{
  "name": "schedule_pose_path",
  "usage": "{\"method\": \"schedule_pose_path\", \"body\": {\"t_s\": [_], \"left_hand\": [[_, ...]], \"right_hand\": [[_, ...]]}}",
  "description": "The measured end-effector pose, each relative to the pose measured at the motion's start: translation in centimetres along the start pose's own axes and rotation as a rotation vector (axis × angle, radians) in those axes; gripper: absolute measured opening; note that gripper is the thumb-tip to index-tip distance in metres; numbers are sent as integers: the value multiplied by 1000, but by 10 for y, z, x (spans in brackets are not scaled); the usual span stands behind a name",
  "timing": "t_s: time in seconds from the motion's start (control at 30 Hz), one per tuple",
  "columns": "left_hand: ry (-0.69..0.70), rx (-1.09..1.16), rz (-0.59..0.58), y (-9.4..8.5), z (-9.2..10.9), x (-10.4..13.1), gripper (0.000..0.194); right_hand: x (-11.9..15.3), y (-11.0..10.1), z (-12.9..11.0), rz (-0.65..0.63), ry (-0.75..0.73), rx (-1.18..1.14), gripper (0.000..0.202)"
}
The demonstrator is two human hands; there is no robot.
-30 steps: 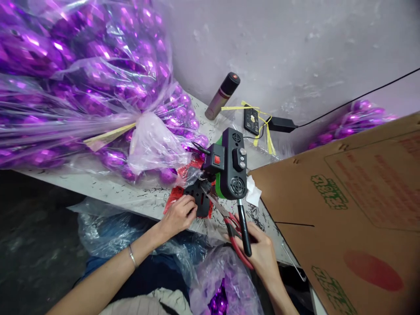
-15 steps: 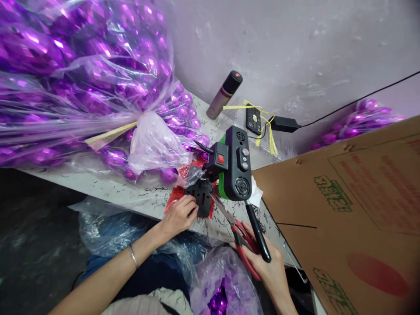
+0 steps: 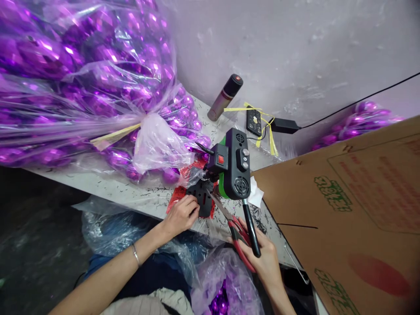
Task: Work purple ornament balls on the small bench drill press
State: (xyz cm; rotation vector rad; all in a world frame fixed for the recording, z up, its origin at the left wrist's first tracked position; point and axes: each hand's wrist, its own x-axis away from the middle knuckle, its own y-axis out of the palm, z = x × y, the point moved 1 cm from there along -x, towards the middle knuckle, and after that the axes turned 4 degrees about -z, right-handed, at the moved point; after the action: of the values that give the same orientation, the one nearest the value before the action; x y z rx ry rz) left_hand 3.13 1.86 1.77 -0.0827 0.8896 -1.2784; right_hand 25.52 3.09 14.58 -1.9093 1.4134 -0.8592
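Scissors (image 3: 233,225), red-handled, sit in the right hand (image 3: 264,253), blades (image 3: 224,211) at the black base plate (image 3: 204,206) of the machine (image 3: 233,166); left hand (image 3: 182,213) rests at the plate's edge, grip unclear, best set well clear of the blades.

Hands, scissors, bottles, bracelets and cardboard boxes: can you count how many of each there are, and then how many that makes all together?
Hands: 2, the left hand and the right hand
Scissors: 1 pair
Bottle: 1
Bracelet: 1
Cardboard box: 1
Total: 6
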Motion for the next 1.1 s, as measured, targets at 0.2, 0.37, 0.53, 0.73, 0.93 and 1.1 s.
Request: {"method": "schedule_pose_path", "body": {"t_s": [0.2, 0.37, 0.53, 0.73, 0.93, 1.1], "left_hand": [[-6, -14, -5, -2, 2, -1, 16], [-7, -14, -11, -4, 3, -2, 16], [-14, -16, -13, -3, 2, -1, 15], [-11, -12, -23, -3, 2, -1, 15], [-12, -17, -22, -3, 2, -1, 16], [-12, -9, -22, -3, 2, -2, 16]], "right_hand": [[4, 1, 4, 22, 6, 26, 43], [2, 2, 3, 4, 14, 13, 44], [4, 5, 5, -8, 17, 7, 43], [7, 6, 8, 14, 34, 24, 44], [10, 13, 12, 16, 19, -12, 44], [7, 10, 2, 10, 30, 24, 47]]}}
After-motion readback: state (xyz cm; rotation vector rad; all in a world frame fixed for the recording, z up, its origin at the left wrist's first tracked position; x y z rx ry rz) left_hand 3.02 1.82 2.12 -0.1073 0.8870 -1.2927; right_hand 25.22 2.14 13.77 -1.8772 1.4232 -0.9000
